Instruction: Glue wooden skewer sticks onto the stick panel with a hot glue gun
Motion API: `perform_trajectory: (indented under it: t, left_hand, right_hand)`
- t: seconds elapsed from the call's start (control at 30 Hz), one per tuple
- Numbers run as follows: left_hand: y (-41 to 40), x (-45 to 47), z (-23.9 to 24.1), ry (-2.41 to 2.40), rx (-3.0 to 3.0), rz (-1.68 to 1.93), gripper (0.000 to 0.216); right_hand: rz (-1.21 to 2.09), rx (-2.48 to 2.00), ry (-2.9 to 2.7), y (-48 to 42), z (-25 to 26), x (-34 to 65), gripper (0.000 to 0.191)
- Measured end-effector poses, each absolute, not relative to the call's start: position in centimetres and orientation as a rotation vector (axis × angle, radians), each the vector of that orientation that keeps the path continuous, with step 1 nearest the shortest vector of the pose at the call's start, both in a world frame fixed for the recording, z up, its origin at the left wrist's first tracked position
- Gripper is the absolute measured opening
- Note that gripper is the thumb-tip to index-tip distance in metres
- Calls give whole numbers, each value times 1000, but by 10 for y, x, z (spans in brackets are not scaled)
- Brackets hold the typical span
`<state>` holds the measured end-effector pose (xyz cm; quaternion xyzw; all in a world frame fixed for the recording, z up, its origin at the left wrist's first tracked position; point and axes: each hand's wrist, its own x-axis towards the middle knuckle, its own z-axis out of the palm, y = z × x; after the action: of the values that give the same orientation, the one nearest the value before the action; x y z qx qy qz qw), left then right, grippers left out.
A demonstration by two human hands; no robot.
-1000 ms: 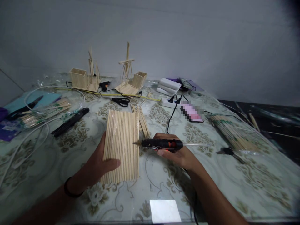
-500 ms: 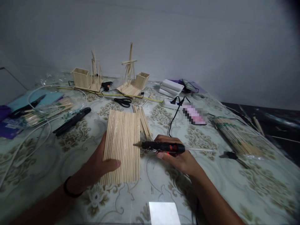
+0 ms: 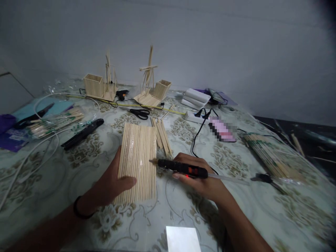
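Pale wooden sticks, laid side by side, are formed into a flat panel (image 3: 139, 150), which is held tilted above the patterned tablecloth (image 3: 181, 210), in front of the person. It is gripped at its left edge by the left hand (image 3: 117, 187), the thumb pressed across the face; the fingers behind are hidden. A glue gun (image 3: 182, 168) is clasped by the right hand (image 3: 198, 176), its nozzle (image 3: 154, 161) pointed leftward over the panel's right edge. Whether the stick surface is touched by the tip cannot be told, nor whether the trigger is being squeezed. Shiny streaks are seen on the panel, but glue cannot be confirmed.

The step in hand is judged to be glue application near that edge. For the next move, a steady panel and a closely guided nozzle are called for. Loose sticks (image 3: 163, 136) are placed just beyond the panel.
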<state>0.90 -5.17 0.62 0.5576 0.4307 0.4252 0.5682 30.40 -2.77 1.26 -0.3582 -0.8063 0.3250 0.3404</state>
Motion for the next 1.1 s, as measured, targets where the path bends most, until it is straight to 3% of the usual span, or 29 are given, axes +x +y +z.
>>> perform_trajectory:
  t: [1.1]
  left_hand:
    - [-53, 13, 5, 1043, 1083, 1049, 83]
  right_hand:
    - [702, -886, -2089, -29, 10, 300, 15]
